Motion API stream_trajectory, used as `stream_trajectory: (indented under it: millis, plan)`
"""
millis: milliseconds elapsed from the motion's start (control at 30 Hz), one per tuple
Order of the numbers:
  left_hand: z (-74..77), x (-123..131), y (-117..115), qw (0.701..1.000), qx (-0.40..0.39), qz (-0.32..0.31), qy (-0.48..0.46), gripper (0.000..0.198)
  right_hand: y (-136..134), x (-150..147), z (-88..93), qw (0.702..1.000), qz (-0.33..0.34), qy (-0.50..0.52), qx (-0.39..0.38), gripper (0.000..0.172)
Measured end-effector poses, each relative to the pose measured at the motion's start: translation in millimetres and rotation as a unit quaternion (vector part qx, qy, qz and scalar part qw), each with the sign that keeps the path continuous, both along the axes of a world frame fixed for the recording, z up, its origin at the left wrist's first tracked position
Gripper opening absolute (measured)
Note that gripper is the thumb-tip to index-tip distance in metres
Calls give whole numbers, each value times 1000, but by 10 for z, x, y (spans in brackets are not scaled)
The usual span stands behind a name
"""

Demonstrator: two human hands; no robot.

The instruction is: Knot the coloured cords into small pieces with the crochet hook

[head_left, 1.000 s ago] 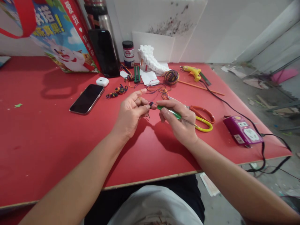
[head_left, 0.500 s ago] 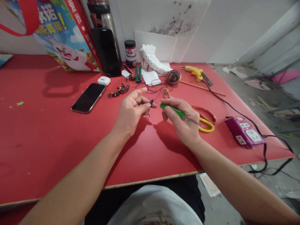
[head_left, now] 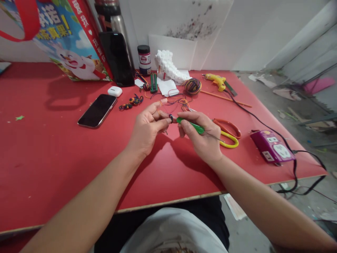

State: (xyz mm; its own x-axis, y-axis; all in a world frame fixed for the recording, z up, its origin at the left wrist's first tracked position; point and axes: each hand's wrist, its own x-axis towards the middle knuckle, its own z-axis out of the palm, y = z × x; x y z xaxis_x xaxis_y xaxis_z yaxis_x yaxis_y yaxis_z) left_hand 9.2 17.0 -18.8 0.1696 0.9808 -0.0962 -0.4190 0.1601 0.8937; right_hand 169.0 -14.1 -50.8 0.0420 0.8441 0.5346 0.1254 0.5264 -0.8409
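Between thumb and fingers, my left hand [head_left: 147,128] pinches a small dark piece of crochet [head_left: 171,118]. Orange yarn loops around the raised fingers of that hand. My right hand [head_left: 201,135] grips a crochet hook [head_left: 193,126] by its green handle, its thin metal tip at the dark piece. Whether the tip is inside a stitch is too small to tell. Loose strands of yarn [head_left: 181,101] lie behind the hands, leading toward a multicoloured yarn ball [head_left: 193,86]. A crocheted strip [head_left: 131,102] lies behind my left hand.
Scissors [head_left: 229,140] with orange and yellow handles lie beside my right hand. Farther right are a purple power socket [head_left: 272,147] with cables and a yellow glue gun [head_left: 215,80]. A phone [head_left: 98,110], earbud case [head_left: 114,91], jar [head_left: 144,59] and bag [head_left: 76,52] stand or lie left and behind.
My right hand has moved slightly left, bringing the hook's handle closer to the dark piece. My left hand keeps its pinch. The whole view has shifted a little.
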Motion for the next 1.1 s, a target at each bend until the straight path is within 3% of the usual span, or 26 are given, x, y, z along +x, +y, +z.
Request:
stream_trajectory:
  millis: [200,367,467,567,733,900,1100]
  plan:
    - [6,16,-20,999,-31,3,-12,77,23,36,-66,994,-28,-98,51,18]
    - [-7,13,-22,998,-55,-7,-22,59,18,71,-37,983,-57,-153,85,19]
    - [-23,6,-22,998,-62,-8,-27,50,17,60,-18,992,-39,-106,60,18]
    - [-44,-3,-13,998,-62,-15,-25,49,38,35,-3,999,11,16,-31,21]
    - [-62,-3,16,997,-66,-27,-40,48,89,29,38,961,124,190,-158,29]
    - [-46,1,11,996,-56,-39,-57,55,85,52,74,953,136,200,-184,34]
    - [-36,20,-18,998,-37,-23,-55,49,108,15,33,962,110,188,-168,38]
